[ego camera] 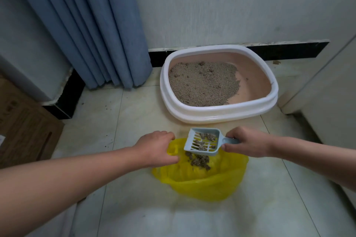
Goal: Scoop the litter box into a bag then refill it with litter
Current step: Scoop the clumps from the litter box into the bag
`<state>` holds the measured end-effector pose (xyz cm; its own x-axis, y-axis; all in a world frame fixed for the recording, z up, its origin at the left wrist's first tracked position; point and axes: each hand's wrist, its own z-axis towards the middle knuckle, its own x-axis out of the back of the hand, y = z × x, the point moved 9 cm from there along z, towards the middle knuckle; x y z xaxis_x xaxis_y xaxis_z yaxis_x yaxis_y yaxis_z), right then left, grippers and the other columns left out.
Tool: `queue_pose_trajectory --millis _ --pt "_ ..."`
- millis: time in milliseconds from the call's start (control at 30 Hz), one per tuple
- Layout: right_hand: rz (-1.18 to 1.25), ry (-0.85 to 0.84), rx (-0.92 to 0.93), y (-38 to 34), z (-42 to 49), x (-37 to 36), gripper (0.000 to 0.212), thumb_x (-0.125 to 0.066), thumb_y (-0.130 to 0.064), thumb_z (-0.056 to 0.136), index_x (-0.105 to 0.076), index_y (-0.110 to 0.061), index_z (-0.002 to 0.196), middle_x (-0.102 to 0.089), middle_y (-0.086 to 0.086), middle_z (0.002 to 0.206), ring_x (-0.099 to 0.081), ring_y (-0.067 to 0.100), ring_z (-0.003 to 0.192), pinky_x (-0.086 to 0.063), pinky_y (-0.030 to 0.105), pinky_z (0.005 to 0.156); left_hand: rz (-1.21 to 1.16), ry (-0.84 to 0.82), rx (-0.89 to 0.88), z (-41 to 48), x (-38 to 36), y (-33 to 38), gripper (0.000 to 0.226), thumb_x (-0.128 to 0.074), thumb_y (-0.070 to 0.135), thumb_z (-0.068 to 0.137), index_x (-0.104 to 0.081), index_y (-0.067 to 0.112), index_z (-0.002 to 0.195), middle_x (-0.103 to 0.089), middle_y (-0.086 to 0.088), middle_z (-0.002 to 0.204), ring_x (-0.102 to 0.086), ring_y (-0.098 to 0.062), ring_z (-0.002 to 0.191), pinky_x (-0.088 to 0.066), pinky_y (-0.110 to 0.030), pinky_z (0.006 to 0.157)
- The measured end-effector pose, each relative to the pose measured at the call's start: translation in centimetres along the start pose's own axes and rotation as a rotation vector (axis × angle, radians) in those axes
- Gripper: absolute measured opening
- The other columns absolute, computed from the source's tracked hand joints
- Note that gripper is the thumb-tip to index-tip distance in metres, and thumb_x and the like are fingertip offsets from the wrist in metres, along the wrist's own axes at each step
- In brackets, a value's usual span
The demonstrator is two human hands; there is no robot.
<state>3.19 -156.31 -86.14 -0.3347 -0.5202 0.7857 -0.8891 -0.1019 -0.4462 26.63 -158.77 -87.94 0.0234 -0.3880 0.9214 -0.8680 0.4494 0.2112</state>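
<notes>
The right hand [248, 143] grips the handle of a pale blue slotted scoop [202, 143], fingers curled round it so that most of the handle is hidden. The scoop tilts down toward the left hand [156, 148], with dark clumps [199, 158] in its bowl and more just under its lower edge, inside the yellow bag [202, 181]. Whether those lower clumps are falling or already lying in the bag cannot be told. The left hand pinches the bag's rim at its near-left edge, the fingertips hidden behind the plastic. The bag sits on the tiled floor [119, 121] between and below both hands. Beyond the hands, against the wall, stands the litter box [221, 112], white-rimmed, its grey litter [202, 82] heaped to the left with bare pink bottom showing to the right. Left of the left forearm, a cardboard box [23, 121] is cut off by the frame edge; a blue curtain [77, 25] hangs beyond it.
</notes>
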Motion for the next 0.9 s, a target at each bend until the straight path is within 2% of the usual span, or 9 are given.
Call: queue_pose_trajectory --millis 67,167,233,333,400,533,800,900 --pt "-0.075 -0.035 0.026 -0.5 -0.4 -0.5 0.041 -0.061 -0.049 0.09 -0.054 -0.014 0.07 -0.048 -0.004 0.061 -0.04 0.009 0.053 -0.031 0.023 0.05 0.023 -0.012 0.001 -0.2 0.1 0.1 0.05 -0.059 0.052 0.084 -0.054 0.025 0.126 -0.062 0.004 0.117 -0.057 -0.021 0.111 -0.049 -0.035 0.086" --pt "-0.168 -0.095 0.05 -1.1 -1.1 -1.6 0.047 -0.055 -0.055 0.092 -0.049 -0.013 0.07 -0.045 0.0 0.063 -0.038 0.015 0.057 -0.03 0.029 0.052 0.046 0.017 0.001 -0.4 0.7 0.1 0.016 -0.056 0.037 0.088 -0.055 0.021 0.09 -0.058 0.002 0.09 -0.055 -0.024 0.088 -0.046 -0.034 0.071" --pt "-0.211 -0.138 0.059 -1.3 -1.6 -2.7 0.05 -0.052 -0.058 0.092 -0.046 -0.014 0.069 -0.045 0.0 0.064 -0.038 0.016 0.058 -0.032 0.032 0.054 0.043 0.031 0.014 -0.6 0.9 -0.2 0.018 -0.054 0.033 0.089 -0.048 0.02 0.078 -0.051 0.003 0.078 -0.049 -0.024 0.08 -0.039 -0.033 0.063" --pt "-0.223 -0.207 0.024 -1.1 -2.2 -4.1 0.049 -0.049 -0.06 0.092 -0.057 -0.014 0.075 -0.06 0.002 0.071 -0.051 0.016 0.064 -0.045 0.034 0.064 -0.005 0.05 0.041 -0.7 1.3 -1.0 0.024 -0.053 0.033 0.092 -0.047 0.017 0.075 -0.047 0.004 0.072 -0.049 -0.025 0.077 -0.035 -0.032 0.062" --pt "-0.206 -0.241 -0.012 -0.8 -2.5 -4.6 0.05 -0.044 -0.061 0.094 -0.065 -0.019 0.077 -0.067 -0.002 0.075 -0.058 0.013 0.068 -0.048 0.032 0.07 -0.018 0.068 0.038 -0.9 1.6 -1.2 0.023 -0.052 0.033 0.093 -0.05 0.016 0.077 -0.049 0.003 0.072 -0.05 -0.025 0.077 -0.036 -0.032 0.061" --pt "-0.175 -0.24 -0.034 -0.6 -2.6 -4.5 0.059 -0.032 -0.061 0.1 -0.065 -0.022 0.07 -0.06 -0.002 0.067 -0.055 0.014 0.064 -0.044 0.029 0.068 -0.023 0.11 0.019 -1.2 2.1 -1.2 0.019 -0.051 0.033 0.094 -0.056 0.018 0.084 -0.052 0.004 0.077 -0.049 -0.023 0.078 -0.035 -0.032 0.062" --pt "-0.171 -0.192 -0.063 -0.6 -2.4 -3.5 0.059 -0.031 -0.054 0.103 -0.059 -0.021 0.063 -0.052 -0.006 0.055 -0.047 0.005 0.052 -0.035 0.019 0.055 -0.035 0.136 -0.008 -1.4 2.2 -1.0 0.017 -0.051 0.033 0.095 -0.056 0.021 0.083 -0.051 0.005 0.076 -0.049 -0.023 0.077 -0.035 -0.032 0.062" --pt "-0.203 -0.128 -0.039 -0.7 -2.2 -2.8 0.055 -0.035 -0.056 0.101 -0.058 -0.016 0.07 -0.055 -0.005 0.063 -0.049 0.009 0.057 -0.04 0.029 0.06 -0.035 0.154 -0.013 -1.3 2.5 -1.1 0.018 -0.051 0.033 0.094 -0.053 0.021 0.081 -0.05 0.006 0.073 -0.049 -0.023 0.076 -0.034 -0.032 0.061"
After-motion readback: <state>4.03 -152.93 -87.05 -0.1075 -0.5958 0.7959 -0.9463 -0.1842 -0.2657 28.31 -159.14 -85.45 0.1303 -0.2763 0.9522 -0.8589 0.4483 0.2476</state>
